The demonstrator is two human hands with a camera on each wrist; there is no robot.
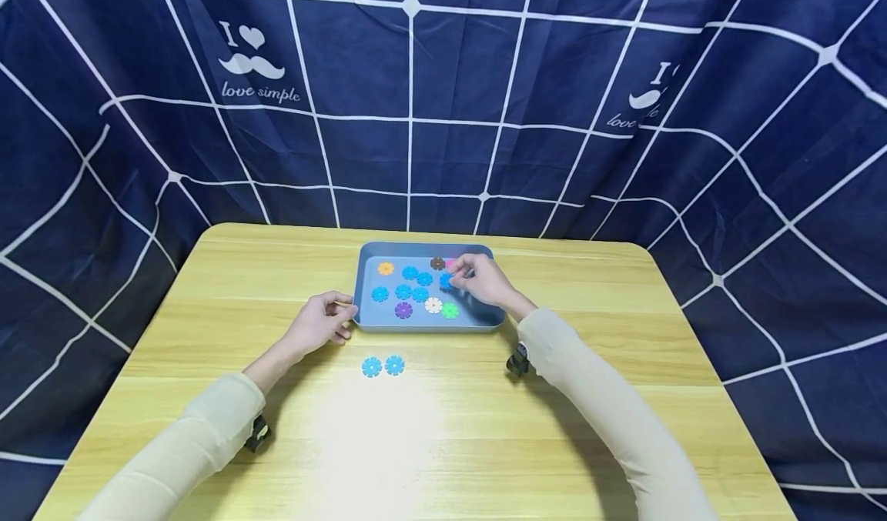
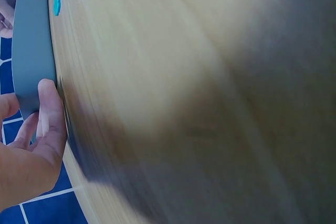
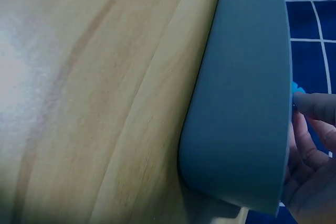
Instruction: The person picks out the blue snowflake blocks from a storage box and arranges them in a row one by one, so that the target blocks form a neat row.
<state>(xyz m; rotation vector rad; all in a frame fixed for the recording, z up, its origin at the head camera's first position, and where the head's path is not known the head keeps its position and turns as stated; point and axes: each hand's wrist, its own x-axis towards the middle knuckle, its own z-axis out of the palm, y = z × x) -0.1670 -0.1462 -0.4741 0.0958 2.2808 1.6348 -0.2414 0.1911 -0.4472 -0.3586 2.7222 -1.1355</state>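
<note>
My right hand (image 1: 483, 280) reaches over the right half of a grey tray (image 1: 430, 327) and pinches a blue notched plastic disc (image 1: 446, 281), its edge showing at the fingertips (image 3: 307, 103) in the right wrist view. Several more blue discs (image 1: 403, 292) lie in the tray. Around them are an orange disc (image 1: 385, 268), a purple one (image 1: 403, 310), a white one (image 1: 433, 305), a green one (image 1: 450, 310), a brown one (image 1: 437, 263) and a partly hidden pink one (image 1: 451, 263). At the tray's left front corner, my left hand (image 1: 320, 322) holds the wall between thumb and fingers.
Two blue discs (image 1: 383, 366) lie side by side on the wooden table (image 1: 277, 275) in front of the tray. A dark blue curtain (image 1: 443, 159) with white lines hangs behind the table and along both sides. Bright glare falls on the front of the tabletop.
</note>
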